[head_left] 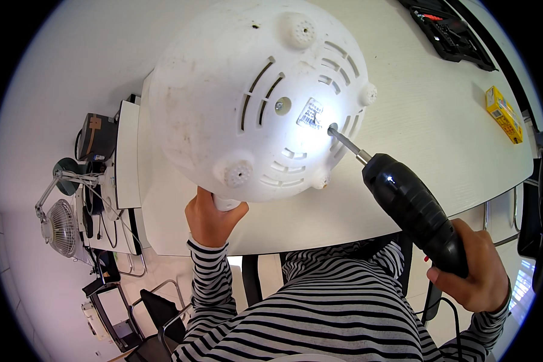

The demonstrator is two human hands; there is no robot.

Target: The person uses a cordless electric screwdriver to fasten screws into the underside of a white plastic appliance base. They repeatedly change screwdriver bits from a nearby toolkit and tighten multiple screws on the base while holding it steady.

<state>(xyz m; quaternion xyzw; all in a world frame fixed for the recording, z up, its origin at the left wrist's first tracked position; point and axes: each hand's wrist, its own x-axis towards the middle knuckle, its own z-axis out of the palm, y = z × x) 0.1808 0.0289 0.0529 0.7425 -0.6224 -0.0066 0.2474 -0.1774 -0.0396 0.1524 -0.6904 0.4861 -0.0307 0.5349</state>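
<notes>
A large white rounded appliance (205, 108) fills the upper middle, its underside turned toward me, with vent slots, several bumpy feet and a small label (311, 114). My left hand (210, 218) is closed around a white projecting part at its lower rim; most of the fingers are hidden behind it. In my right hand (478, 268) is a black power screwdriver (413, 211), gripped at its back end. Its metal bit reaches into a recessed hole at the right of the underside, where a bright light falls. Another recessed hole, with a screw (280, 106) inside, lies left of the label.
Beneath the appliance stretches a white table (416, 114). An open black tool case (452, 33) lies at the far right, with a yellow box (504, 114) nearer. Leftward stand a fan (60, 228), a black case (98, 137) and chairs (161, 314). A black cable (457, 320) hangs by my right forearm.
</notes>
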